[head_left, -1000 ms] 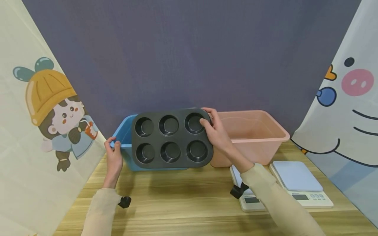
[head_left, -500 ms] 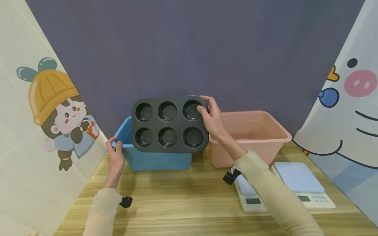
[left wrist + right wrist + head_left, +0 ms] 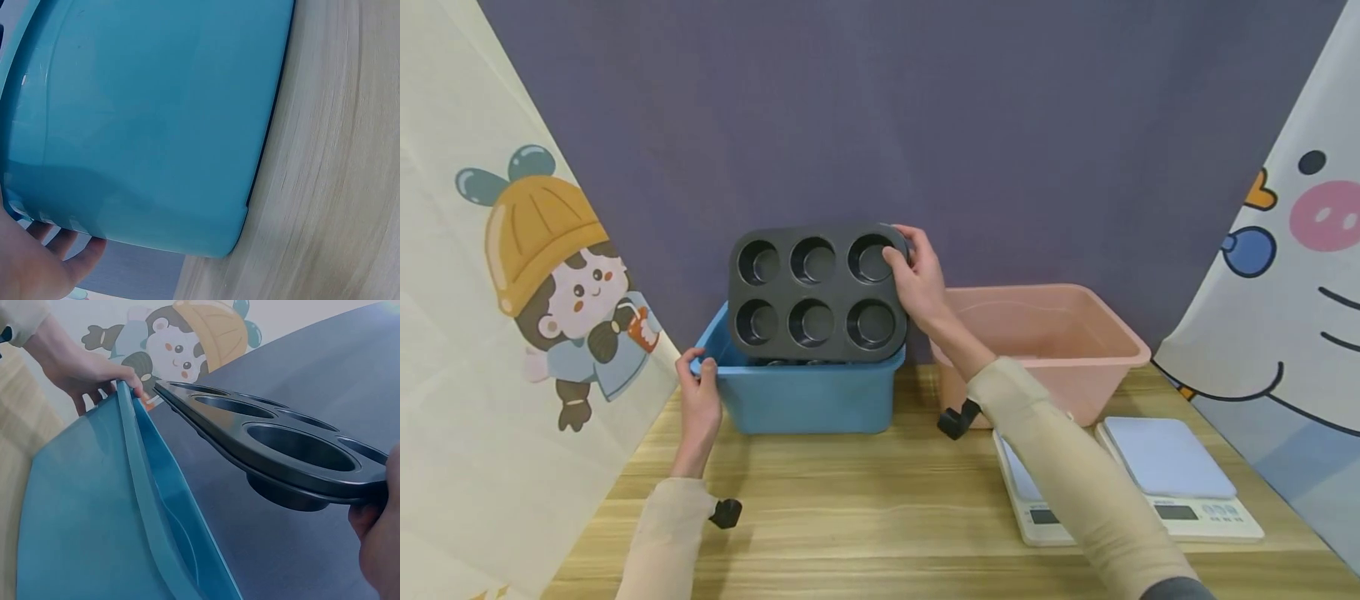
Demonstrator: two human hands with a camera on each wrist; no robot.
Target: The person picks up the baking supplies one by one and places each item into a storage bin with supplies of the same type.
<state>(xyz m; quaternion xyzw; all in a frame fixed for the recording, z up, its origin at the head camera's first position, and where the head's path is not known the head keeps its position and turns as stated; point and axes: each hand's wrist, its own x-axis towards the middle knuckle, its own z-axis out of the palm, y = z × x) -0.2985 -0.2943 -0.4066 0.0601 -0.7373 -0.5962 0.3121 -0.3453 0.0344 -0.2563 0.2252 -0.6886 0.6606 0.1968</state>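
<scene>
- Right hand (image 3: 922, 283) grips the dark six-cup muffin tin (image 3: 816, 292) at its upper right corner, thumb on the face beside a cup, fingers behind.
- Tilted up with its cup openings toward the head camera, the muffin tin is held at the blue plastic bin (image 3: 808, 402); in the head view its lower edge overlaps the bin's opening, while the right wrist view shows a gap between tin and near rim.
- Left hand (image 3: 698, 408) holds the blue bin's rim at its left end, thumb over the edge and fingers against the outer wall.
- Beside the blue bin, to its right, stands a pink plastic bin (image 3: 1078, 387), partly behind the right arm.
- Two white digital kitchen scales (image 3: 1168, 458) lie on the wood-grain worktop (image 3: 865, 508) at the right; a beige sleeve (image 3: 1067, 467) hides part of one.
- Behind the bins hangs a dark purple-grey backdrop (image 3: 910, 125).
</scene>
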